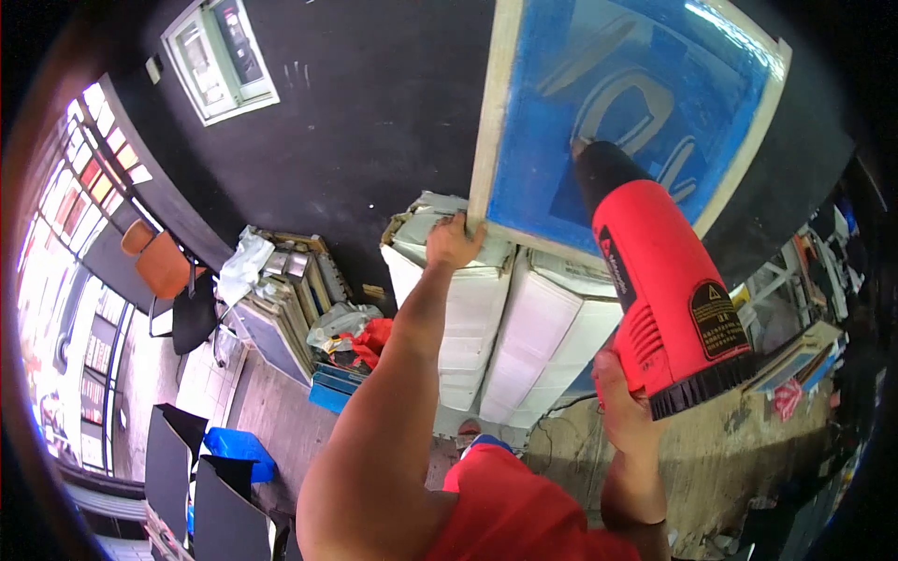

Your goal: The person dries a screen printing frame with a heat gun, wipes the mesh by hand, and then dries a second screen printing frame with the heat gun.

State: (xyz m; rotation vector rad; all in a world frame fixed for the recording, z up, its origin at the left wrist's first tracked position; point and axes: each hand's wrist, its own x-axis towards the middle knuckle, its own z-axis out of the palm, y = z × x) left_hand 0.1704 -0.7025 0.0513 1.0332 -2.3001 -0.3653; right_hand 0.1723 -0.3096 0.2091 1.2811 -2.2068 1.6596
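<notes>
Your left hand (453, 241) is closed on the lower left corner of the screen frame (486, 122), fingers wrapped over the pale wooden edge, holding it up in front of you against the dark wall (374, 103). Your right hand (625, 411) is closed round the grip of the red heat gun (659, 290), which sits to the right of the left hand and nearer to you.

The relation that matters is gun to mesh. The gun's long axis runs up and a little to the left from your right hand, and its black nozzle (603, 173) points into the blue mesh (617, 112), close to the pale lettering near the middle. Whether the nozzle touches the mesh cannot be told from here — it overlaps the mesh in view. The right hand is the one working at the mesh; the left only steadies the frame at its corner.

The frame is a flat rectangle of light, unpainted wood, tilted so its right side leans away. The mesh is a smooth, taut blue sheet with lighter, curved letter shapes. The gun has a ribbed, glossy red plastic body, a black vented rear end and a warning label on its side.

Below the frame stand white wrapped stacks (510, 318) — blocky, with creased wrapping.
</notes>
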